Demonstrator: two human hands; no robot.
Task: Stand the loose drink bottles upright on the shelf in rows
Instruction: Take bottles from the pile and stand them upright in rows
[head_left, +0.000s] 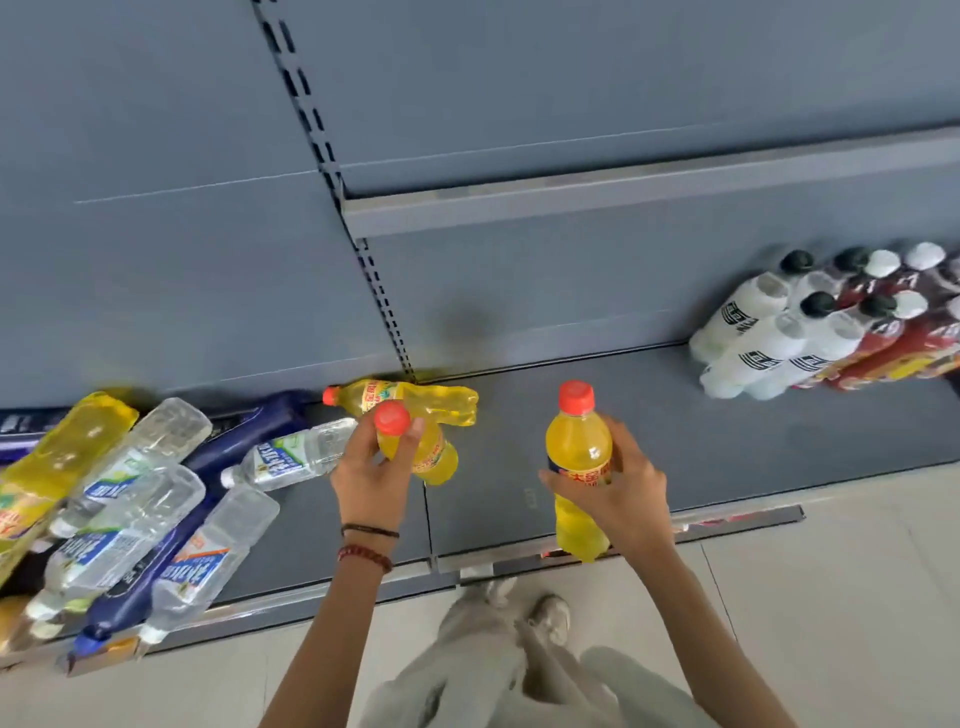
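Now, left hand and right hand round glossy red-capped bottles

Location: retail shop | Evidence: grey metal shelf is carrying drink bottles in rows; slotted upright is running up the back panel; price rail is edging the front

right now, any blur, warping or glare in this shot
Head view: wide-angle warp bends the shelf lines and makes the upright bottles at right lean; mild softness smears labels on the clear water bottles; a faint shadow sits on the back panel; light is even, only small highlights on the orange bottle in the left hand and the other orange bottle in the right hand.
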